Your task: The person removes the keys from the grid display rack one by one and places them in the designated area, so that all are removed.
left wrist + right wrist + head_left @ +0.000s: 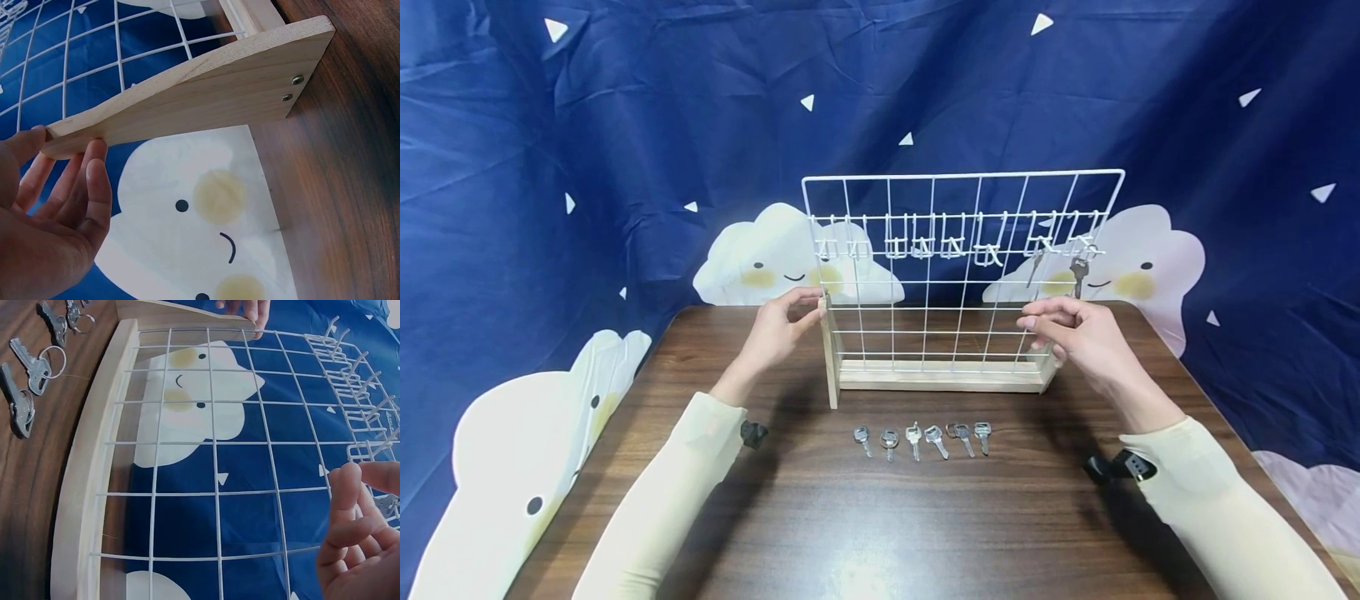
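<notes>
A white wire grid rack with a wooden base stands upright on the table. My left hand grips the top of its left wooden side piece, thumb on one edge and fingers on the other. Loosely curled, my right hand is in front of the grid's right part, with nothing visible between its fingers. Above it, a key hangs from the rightmost hook, and another key hangs from the hook beside it. White hooks line the upper grid.
Several loose keys lie in a row on the brown wooden table before the rack; some have rings. A dark blue curtain with clouds and white triangles hangs behind the table.
</notes>
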`<state>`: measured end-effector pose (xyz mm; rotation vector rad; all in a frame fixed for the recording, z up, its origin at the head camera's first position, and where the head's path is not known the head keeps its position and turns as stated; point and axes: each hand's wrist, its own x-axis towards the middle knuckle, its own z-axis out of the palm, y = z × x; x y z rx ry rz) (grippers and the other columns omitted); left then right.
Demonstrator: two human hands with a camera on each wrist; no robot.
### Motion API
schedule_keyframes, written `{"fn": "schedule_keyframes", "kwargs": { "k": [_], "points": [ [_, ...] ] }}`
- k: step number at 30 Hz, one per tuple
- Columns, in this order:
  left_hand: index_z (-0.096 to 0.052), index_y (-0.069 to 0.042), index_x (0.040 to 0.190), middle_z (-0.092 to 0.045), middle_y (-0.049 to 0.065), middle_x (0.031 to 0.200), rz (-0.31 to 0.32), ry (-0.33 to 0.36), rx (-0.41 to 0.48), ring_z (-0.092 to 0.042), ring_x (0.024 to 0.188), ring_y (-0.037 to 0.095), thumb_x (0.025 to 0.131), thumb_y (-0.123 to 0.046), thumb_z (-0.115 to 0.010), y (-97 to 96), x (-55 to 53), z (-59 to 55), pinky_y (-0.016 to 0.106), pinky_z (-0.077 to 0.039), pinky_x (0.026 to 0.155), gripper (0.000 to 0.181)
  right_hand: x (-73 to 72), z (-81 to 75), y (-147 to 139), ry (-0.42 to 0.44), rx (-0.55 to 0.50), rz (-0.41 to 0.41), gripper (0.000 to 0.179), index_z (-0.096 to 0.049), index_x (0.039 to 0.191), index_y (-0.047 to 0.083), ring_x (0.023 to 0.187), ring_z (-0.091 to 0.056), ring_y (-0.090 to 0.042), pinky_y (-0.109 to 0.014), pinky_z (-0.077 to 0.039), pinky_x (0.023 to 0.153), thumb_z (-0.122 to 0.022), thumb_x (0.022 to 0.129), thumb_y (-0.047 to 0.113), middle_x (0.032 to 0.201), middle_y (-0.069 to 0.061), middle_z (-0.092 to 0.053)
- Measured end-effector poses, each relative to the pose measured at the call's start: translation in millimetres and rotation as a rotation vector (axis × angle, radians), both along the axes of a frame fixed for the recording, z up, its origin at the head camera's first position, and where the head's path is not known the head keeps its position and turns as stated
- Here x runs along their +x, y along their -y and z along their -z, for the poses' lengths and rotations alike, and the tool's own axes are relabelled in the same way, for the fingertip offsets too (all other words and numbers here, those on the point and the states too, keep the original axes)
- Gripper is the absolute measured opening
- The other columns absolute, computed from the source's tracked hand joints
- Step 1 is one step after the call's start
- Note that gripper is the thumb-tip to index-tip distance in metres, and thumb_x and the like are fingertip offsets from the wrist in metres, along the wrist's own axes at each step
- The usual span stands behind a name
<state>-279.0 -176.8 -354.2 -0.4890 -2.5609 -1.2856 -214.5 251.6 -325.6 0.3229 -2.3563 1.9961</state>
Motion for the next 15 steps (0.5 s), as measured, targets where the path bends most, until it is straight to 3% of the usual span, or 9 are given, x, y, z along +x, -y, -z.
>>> {"fn": "schedule_keyframes", "kwargs": {
  "k": [5, 15],
  "points": [
    [-0.064, -0.01, 0.129, -0.07, 0.016, 0.124, 0.002, 0.007, 0.002, -0.07, 0.109, 0.034, 0.096, -0.02, -0.068, -0.3, 0.2, 0.0, 0.043, -0.06, 0.092, 0.035, -1.6, -4.2, 1, 0.011, -0.038, 0.025, 0.012, -0.071, 0.105, 0.014, 0.063, -0.068, -0.006, -0.015, -0.044, 0.041, -0.073, 0.092, 0.015, 0.089, 0.009, -0.079],
    [-0.064, -0.011, 0.129, -0.07, 0.016, 0.125, 0.003, 0.021, 0.017, -0.07, 0.111, 0.034, 0.096, -0.02, -0.068, -0.8, 0.4, -0.8, 0.042, -0.06, 0.093, 0.035, -4.8, -13.0, 4, -0.049, -0.17, 0.091, 0.014, -0.072, 0.105, 0.009, 0.058, -0.068, -0.006, -0.013, -0.042, 0.042, -0.074, 0.091, 0.012, 0.085, 0.007, -0.078]
  ]
}}
